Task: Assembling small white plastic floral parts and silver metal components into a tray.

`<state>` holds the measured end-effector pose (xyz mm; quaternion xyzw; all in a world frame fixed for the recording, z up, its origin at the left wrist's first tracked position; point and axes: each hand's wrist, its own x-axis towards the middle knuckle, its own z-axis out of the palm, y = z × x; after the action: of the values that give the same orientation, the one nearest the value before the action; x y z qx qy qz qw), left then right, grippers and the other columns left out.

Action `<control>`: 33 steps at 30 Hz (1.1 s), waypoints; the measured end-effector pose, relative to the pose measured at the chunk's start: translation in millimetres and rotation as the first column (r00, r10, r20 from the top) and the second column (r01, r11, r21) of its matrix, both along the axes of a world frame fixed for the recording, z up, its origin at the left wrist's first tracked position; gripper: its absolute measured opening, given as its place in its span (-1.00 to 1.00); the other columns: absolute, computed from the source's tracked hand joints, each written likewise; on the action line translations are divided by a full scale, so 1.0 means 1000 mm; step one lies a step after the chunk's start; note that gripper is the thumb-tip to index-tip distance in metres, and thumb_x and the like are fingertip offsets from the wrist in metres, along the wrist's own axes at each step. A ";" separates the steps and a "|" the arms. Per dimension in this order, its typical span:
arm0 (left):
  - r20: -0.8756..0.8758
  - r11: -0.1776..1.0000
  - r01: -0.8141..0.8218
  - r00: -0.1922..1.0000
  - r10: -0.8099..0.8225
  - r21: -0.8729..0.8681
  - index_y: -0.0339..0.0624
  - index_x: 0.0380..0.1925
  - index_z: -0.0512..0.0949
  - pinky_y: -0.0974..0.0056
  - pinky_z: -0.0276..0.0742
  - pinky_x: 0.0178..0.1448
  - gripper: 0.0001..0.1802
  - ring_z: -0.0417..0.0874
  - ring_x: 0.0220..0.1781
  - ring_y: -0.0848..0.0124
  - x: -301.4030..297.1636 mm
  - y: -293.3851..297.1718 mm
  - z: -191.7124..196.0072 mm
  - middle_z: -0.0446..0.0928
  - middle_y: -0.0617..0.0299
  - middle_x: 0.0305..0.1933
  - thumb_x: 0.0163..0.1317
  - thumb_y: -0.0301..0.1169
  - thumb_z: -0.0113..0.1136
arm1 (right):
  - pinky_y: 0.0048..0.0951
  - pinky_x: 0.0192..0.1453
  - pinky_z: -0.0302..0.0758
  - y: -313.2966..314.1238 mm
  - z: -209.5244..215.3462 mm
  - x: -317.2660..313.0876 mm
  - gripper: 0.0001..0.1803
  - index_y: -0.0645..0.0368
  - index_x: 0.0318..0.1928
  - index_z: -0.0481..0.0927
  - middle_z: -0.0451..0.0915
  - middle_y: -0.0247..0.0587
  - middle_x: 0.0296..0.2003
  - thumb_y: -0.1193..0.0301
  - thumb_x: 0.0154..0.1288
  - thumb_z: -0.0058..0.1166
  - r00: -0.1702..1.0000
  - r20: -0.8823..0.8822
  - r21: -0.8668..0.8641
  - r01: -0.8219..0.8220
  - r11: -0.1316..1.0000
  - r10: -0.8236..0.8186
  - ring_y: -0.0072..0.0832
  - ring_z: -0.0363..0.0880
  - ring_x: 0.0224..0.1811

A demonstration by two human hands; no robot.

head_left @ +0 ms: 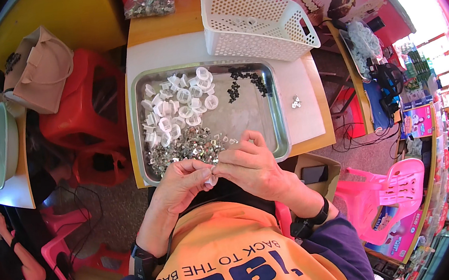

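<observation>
My left hand point(181, 184) and my right hand point(253, 165) meet at the near rim of a steel tray point(280, 120), fingertips pinched together on a small white plastic cap point(210, 178). In the tray lie a heap of white plastic caps point(177, 105) at the left, a pile of small shiny metal pieces point(187, 148) just beyond my hands, and a scatter of small black parts point(245, 80) at the far right. How the cap is shared between the two hands is partly hidden by my fingers.
A white perforated basket point(256, 22) stands behind the tray on a white board point(305, 104), with a few metal bits point(296, 101) beside it. A clear bag of metal parts point(149, 0) lies at the far end. Red stools point(89, 105) stand left, a pink chair point(388, 191) right.
</observation>
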<state>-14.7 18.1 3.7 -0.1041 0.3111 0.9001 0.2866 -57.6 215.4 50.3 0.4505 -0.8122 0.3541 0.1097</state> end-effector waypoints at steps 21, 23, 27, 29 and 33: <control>0.150 0.982 -0.039 0.989 0.011 0.187 -0.26 -0.30 0.56 0.45 0.54 -0.29 -0.78 0.58 -0.36 0.49 0.003 -0.001 -0.010 0.59 0.21 -0.33 0.24 -0.29 0.21 | -0.32 0.00 0.26 -0.007 0.003 -0.001 -0.82 0.08 -0.37 0.61 0.54 -0.40 -0.37 0.48 -0.05 0.32 0.984 0.137 -0.021 0.116 0.993 -0.112 -0.46 0.49 -0.28; 0.138 0.982 -0.036 0.990 0.010 0.185 -0.26 -0.30 0.57 0.45 0.54 -0.28 -0.77 0.58 -0.36 0.49 0.004 -0.001 -0.010 0.59 0.21 -0.33 0.24 -0.29 0.21 | -0.33 -0.03 0.26 -0.008 0.005 -0.001 -0.82 0.07 -0.38 0.61 0.54 -0.42 -0.38 0.47 -0.05 0.32 0.985 0.133 -0.033 0.118 0.992 -0.113 -0.47 0.49 -0.30; 0.121 0.985 -0.022 0.993 0.001 0.169 -0.27 -0.32 0.57 0.44 0.55 -0.28 -0.78 0.58 -0.36 0.49 0.004 -0.001 -0.008 0.59 0.20 -0.35 0.23 -0.30 0.22 | -0.34 -0.05 0.25 -0.009 0.007 -0.001 -0.81 0.07 -0.38 0.61 0.55 -0.45 -0.40 0.46 -0.07 0.33 0.985 0.128 -0.019 0.118 0.993 -0.115 -0.50 0.50 -0.32; 0.118 0.990 -0.027 0.993 0.011 0.136 -0.27 -0.33 0.58 0.45 0.54 -0.29 -0.79 0.58 -0.37 0.49 0.004 0.000 -0.009 0.59 0.20 -0.36 0.23 -0.31 0.22 | -0.35 -0.05 0.24 -0.009 0.007 -0.001 -0.81 0.06 -0.39 0.61 0.56 -0.47 -0.41 0.46 -0.07 0.34 0.987 0.102 -0.008 0.122 0.992 -0.121 -0.52 0.50 -0.34; 0.096 0.990 -0.024 0.995 0.011 0.140 -0.29 -0.31 0.57 0.45 0.52 -0.31 -0.79 0.57 -0.38 0.50 0.007 0.000 -0.006 0.59 0.19 -0.36 0.24 -0.33 0.21 | -0.35 -0.05 0.24 -0.008 0.009 0.004 -0.82 0.05 -0.39 0.61 0.56 -0.47 -0.42 0.46 -0.07 0.33 0.985 0.102 0.001 0.138 0.990 -0.137 -0.53 0.50 -0.34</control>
<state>-7.3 17.6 -1.8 -0.1291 0.2315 0.9164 0.2998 -53.4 207.1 58.8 0.3743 -0.8447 0.3708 0.0940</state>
